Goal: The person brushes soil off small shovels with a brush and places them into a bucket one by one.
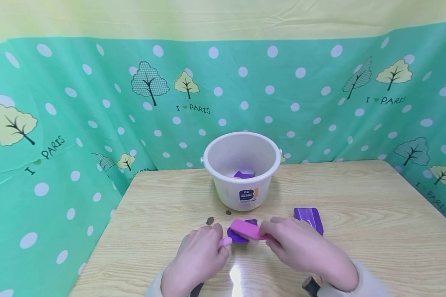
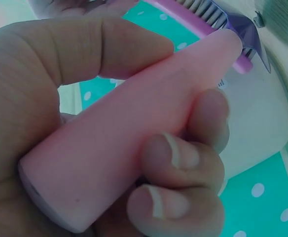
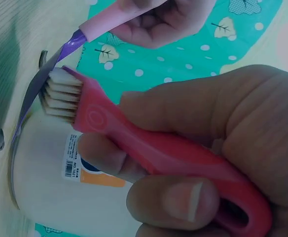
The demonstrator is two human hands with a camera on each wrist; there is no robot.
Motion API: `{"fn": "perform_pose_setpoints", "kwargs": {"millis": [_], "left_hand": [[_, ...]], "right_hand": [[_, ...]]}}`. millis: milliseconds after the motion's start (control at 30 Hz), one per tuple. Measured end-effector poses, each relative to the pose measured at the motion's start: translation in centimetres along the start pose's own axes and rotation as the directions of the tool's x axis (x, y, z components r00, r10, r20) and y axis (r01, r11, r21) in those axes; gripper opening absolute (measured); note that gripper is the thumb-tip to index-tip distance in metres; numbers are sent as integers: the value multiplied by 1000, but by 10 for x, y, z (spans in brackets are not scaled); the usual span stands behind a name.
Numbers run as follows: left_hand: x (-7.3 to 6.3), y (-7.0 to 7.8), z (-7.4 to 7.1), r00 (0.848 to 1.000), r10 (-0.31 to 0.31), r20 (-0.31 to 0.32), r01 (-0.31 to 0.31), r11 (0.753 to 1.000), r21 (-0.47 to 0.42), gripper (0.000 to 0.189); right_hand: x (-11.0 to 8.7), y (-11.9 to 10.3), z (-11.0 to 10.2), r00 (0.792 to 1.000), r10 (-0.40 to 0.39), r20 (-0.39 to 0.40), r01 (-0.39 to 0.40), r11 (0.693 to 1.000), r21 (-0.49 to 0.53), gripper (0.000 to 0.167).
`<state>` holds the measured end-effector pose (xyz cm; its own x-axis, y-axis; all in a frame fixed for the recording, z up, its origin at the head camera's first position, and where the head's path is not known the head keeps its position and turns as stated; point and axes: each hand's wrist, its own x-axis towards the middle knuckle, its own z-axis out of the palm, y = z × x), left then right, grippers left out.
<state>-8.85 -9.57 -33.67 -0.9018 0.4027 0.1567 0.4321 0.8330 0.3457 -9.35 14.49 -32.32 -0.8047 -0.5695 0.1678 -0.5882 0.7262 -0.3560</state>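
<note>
My left hand (image 1: 197, 255) grips the pink handle (image 2: 109, 133) of a small trowel. Its purple blade (image 1: 236, 238) lies ahead of that hand, low over the table. In my right hand (image 1: 299, 244) is a pink scrubbing brush (image 1: 245, 229), held by its looped handle (image 3: 183, 153). The brush's pale bristles (image 3: 61, 96), brownish at the tips, press against the trowel blade in the right wrist view. Part of the blade is hidden under the brush in the head view. Two small dark clumps (image 1: 209, 221) lie on the table just beyond the left hand.
A white bucket (image 1: 224, 192) stands behind the hands, with something purple (image 1: 244, 175) inside. A purple piece (image 1: 309, 218) lies beyond my right hand. Near the right wrist is a dark cylindrical end (image 1: 311, 285). A green dotted curtain (image 1: 193, 140) hangs around the wooden table (image 1: 163, 194).
</note>
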Motion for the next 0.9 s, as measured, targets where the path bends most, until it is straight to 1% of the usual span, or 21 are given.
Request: {"fn": "perform_pose_setpoints", "kwargs": {"millis": [167,433,600,900], "left_hand": [[0,1,0,1000,4,-3,-4,1000,0,17],[0,1,0,1000,10,-10,-10,1000,10,19],[0,1,0,1000,17,-19,-17,1000,11,20],[-1,1,-1,999,28,-15,-28,1000,8,21]], "right_hand": [[0,4,1,1000,20,19,-19,999,-29,13],[3,11,3,998,62,-3,-62,996,-69,14],[4,15,4,997,75,-27,-77,993,-89,15],[7,19,3,995,96,-34,-100,989,-113,15]]}}
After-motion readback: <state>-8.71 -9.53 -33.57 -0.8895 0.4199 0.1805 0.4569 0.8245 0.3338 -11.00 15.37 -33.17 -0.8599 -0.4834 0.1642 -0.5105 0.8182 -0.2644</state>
